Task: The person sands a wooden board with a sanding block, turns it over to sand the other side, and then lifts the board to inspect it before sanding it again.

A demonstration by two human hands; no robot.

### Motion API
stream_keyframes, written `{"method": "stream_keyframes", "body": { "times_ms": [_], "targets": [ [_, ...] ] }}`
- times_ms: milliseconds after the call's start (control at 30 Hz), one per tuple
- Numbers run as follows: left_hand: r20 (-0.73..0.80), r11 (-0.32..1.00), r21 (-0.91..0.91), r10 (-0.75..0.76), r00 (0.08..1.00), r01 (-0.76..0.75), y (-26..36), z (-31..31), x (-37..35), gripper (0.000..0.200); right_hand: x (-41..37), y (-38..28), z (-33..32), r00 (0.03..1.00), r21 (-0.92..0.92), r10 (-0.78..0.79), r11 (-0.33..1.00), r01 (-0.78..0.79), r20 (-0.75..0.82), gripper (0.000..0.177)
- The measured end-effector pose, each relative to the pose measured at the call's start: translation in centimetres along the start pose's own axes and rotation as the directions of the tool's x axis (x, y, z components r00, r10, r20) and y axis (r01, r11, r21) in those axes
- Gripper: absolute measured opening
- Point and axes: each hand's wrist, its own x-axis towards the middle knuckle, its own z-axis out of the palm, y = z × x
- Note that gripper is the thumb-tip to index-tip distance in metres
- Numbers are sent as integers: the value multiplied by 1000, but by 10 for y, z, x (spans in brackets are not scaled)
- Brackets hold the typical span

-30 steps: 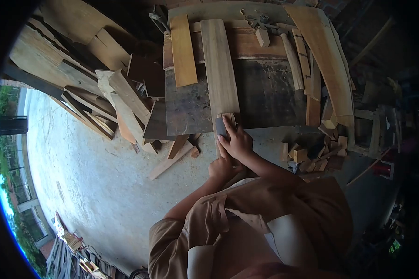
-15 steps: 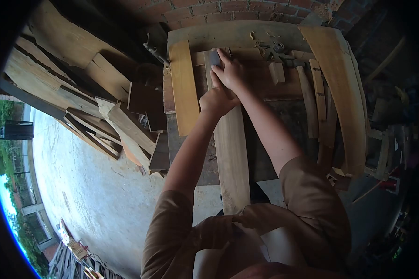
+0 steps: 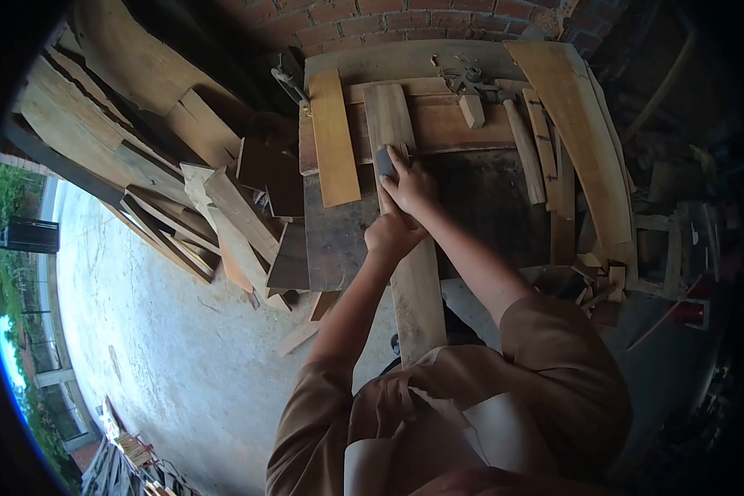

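Observation:
A long pale wooden board [image 3: 420,302] runs from the workbench [image 3: 326,248] toward my body. On its upper face lies a dark grey block with a rounded end [image 3: 385,163], like a sanding block; its exact kind is not clear. My right hand [image 3: 411,188] is closed over the block, with a finger along its far end. Just behind, nearer my body, my left hand [image 3: 393,235] is closed round the lower part, one finger stretched forward toward the block. My palms hide the rest of the block.
A yellowish plank [image 3: 334,140] lies left of the board. To the right are a hammer [image 3: 522,149], a small wood block [image 3: 471,111] and a large curved plank [image 3: 574,140]. Stacked boards [image 3: 124,124] lean at the left; a brick wall [image 3: 372,26] stands behind.
Both hands and the dark grey block have slid along the board toward my body, uncovering its far end. The view has shifted slightly too.

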Motion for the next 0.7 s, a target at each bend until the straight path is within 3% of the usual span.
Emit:
{"method": "stream_keyframes", "body": {
  "times_ms": [67,200,300,400,433,533,700],
  "targets": [
    [-2,998,57,-9,1000,9,-5,26,-44,121,-50,0,0,998,6,16,1000,-17,56,67],
    [147,996,76,-60,987,49,-3,56,-123,122,-138,11,1,997,9,-16,1000,15,77,68],
    [186,990,137,-43,982,17,-6,65,-122,125,-145,14,-5,998,75,-20,997,16,61,68],
    [199,991,132,-26,980,0,0,43,-81,125,-97,5,-22,988,111,71,990,-86,134,67],
    [180,992,121,-1,984,-22,1,32,-57,126,-74,8,-18,996,148,63,986,-71,55,66],
    [144,989,145,14,989,-35,10,-7,32,123,20,12,-13,993,184,119,975,-122,23,66],
    [17,977,204,54,998,-56,29,-71,194,120,211,20,-10,992,198,83,978,-62,-99,65]
  ]
}}
